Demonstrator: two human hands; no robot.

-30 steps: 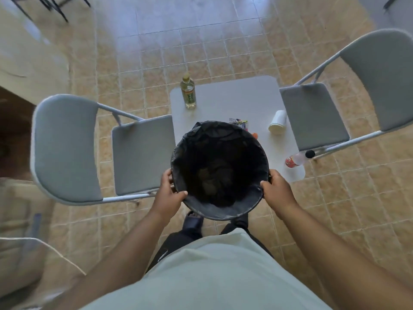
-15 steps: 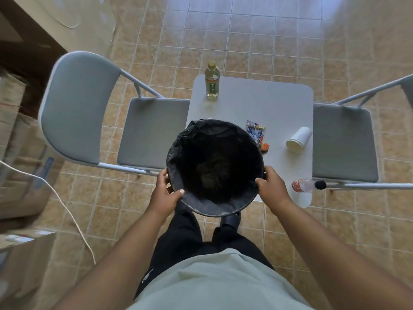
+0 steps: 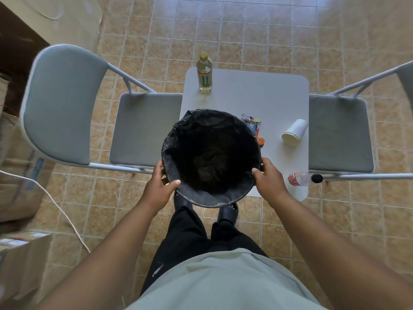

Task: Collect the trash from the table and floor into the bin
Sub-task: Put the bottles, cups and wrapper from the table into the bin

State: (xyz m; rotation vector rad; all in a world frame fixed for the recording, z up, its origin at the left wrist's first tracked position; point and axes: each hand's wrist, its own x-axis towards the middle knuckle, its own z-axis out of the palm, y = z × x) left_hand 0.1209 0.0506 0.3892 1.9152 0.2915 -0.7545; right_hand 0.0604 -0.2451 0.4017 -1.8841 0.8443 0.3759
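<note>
Compared with a second ago, both folding chairs now sit more squarely either side of the table, as the view has swung round to face it straight on; the hands grip the bin as before.

Seen from above, a round bin lined with a black plastic bag (image 3: pixel 211 198) is held up in front of the person, over the near edge of a small white square table (image 3: pixel 268 95). The left hand (image 3: pixel 159 186) clasps the bin's left rim, thumb hooked over the liner. The right hand (image 3: pixel 269 179) clasps the right rim in the same way. Something dark lies at the bottom of the bin; what it is cannot be told.

On the table, a clear tea bottle with a yellowish cap (image 3: pixel 204 73) stands upright at the far left corner. A colourful snack wrapper (image 3: pixel 251 121) and a small orange cap (image 3: pixel 261 141) lie just beside the bin's right rim. A white paper cup (image 3: pixel 295 132) lies on its side near the right edge. A clear plastic bottle with a red label and black cap (image 3: pixel 305 179) lies on its side at the near right corner.

A grey padded folding chair (image 3: pixel 67 104) stands left of the table, another grey padded chair (image 3: pixel 339 130) right. The floor is tan tile (image 3: pixel 245 30).
</note>
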